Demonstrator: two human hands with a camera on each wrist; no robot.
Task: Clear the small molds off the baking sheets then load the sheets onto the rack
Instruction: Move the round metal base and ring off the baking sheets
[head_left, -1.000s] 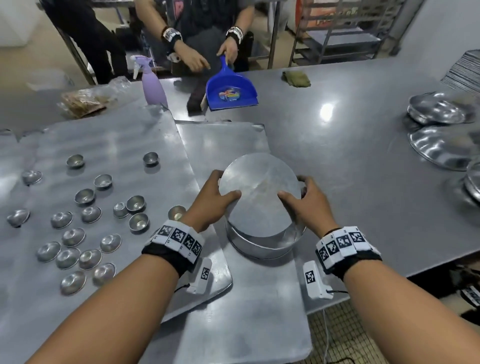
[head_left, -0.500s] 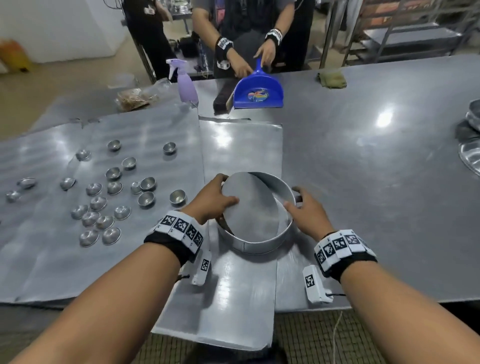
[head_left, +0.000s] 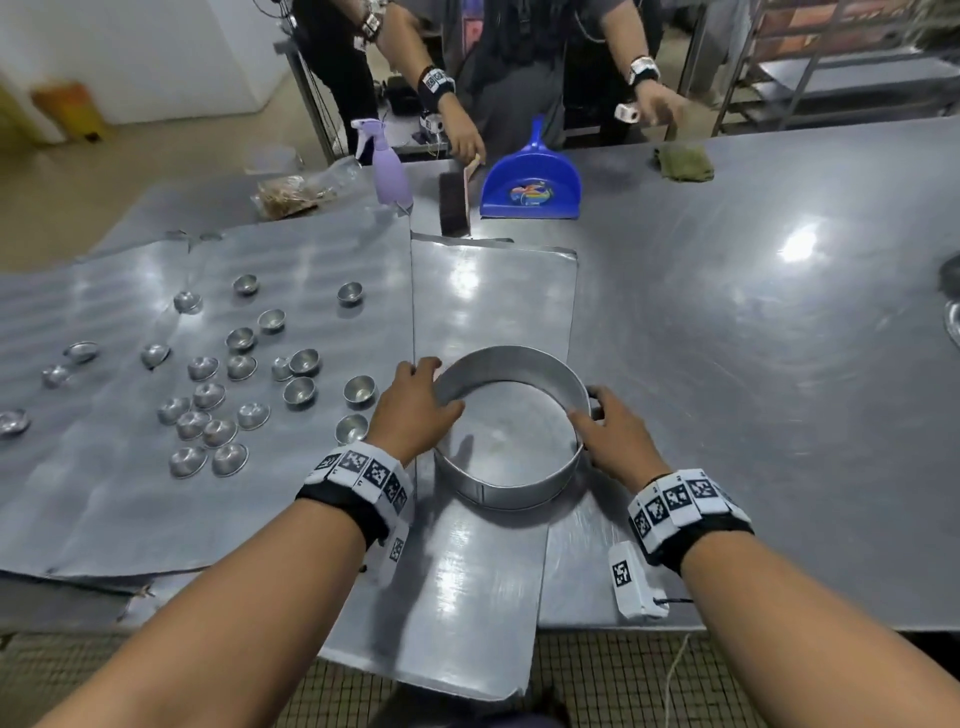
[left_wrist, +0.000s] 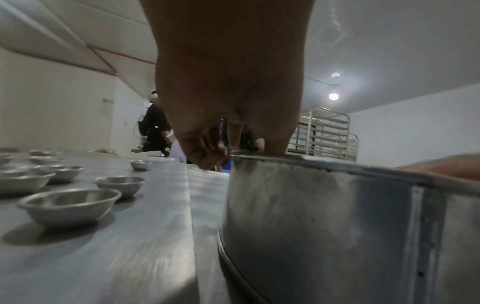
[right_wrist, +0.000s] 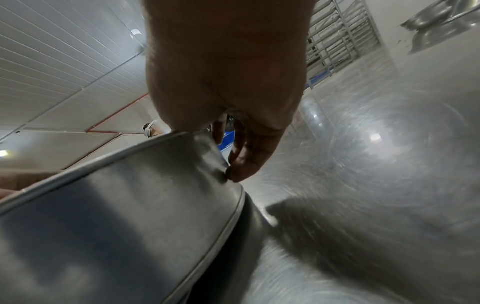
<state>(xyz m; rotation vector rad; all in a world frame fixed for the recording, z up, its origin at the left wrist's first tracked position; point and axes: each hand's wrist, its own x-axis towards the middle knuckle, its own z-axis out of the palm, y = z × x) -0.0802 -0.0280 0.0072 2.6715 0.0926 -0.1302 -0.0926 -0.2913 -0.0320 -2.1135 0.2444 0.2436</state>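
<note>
A round metal cake pan (head_left: 511, 483) stands upright, mouth up, on a narrow baking sheet (head_left: 488, 301) that hangs over the table's near edge. My left hand (head_left: 415, 402) grips the pan's left rim (left_wrist: 298, 159), thumb inside. My right hand (head_left: 605, 434) grips the right rim, fingers down the outer wall (right_wrist: 155, 195). Several small metal molds (head_left: 241, 366) lie scattered on a wide baking sheet (head_left: 104, 493) to the left; the closest ones (left_wrist: 68, 205) sit just beside my left wrist.
Across the table a person holds a brush (head_left: 457, 200) next to a blue dustpan (head_left: 530, 184). A purple spray bottle (head_left: 387, 166), a bag of crumbs (head_left: 291, 192) and a green cloth (head_left: 683, 161) lie at the far edge. A tray rack (left_wrist: 324, 135) stands behind.
The pan was tipped with its flat bottom facing me; both hands have turned it down so it now stands mouth up on the narrow sheet. The far person's hand has left the dustpan.
</note>
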